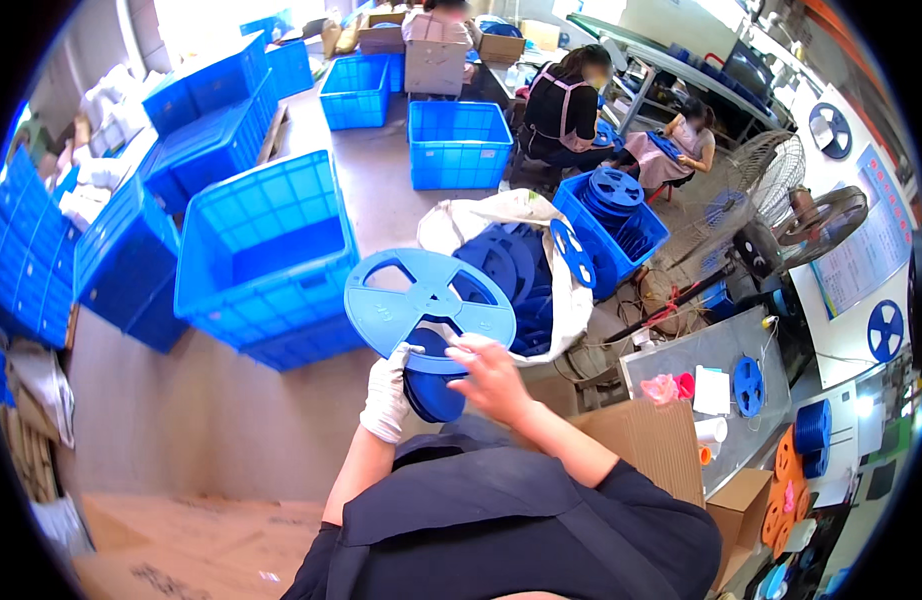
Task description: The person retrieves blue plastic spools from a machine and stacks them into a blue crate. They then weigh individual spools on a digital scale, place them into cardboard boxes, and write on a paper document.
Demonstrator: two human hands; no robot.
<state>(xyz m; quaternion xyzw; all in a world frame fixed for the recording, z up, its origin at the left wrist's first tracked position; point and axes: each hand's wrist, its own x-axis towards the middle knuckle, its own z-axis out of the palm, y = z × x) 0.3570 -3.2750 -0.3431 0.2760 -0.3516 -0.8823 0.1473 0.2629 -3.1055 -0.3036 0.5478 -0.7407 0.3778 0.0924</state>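
A light blue plastic reel [428, 302] with spoke cut-outs is held up in front of me. My left hand [390, 393], in a white glove, grips its lower edge from below. My bare right hand [488, 373] touches the reel's lower right rim with bent fingers. Under both hands lies a darker blue reel [433, 392] on my lap, partly hidden. Just beyond, a white sack [496, 213] stands full of dark blue reels [516, 272].
Large blue crates [264, 253] stand to the left and behind, another crate [459, 143] farther back. A crate of reels [613, 213] sits to the right, near two seated people [568, 100]. Two fans [781, 190], a cardboard box [651, 440] and a grey table [716, 355] are on the right.
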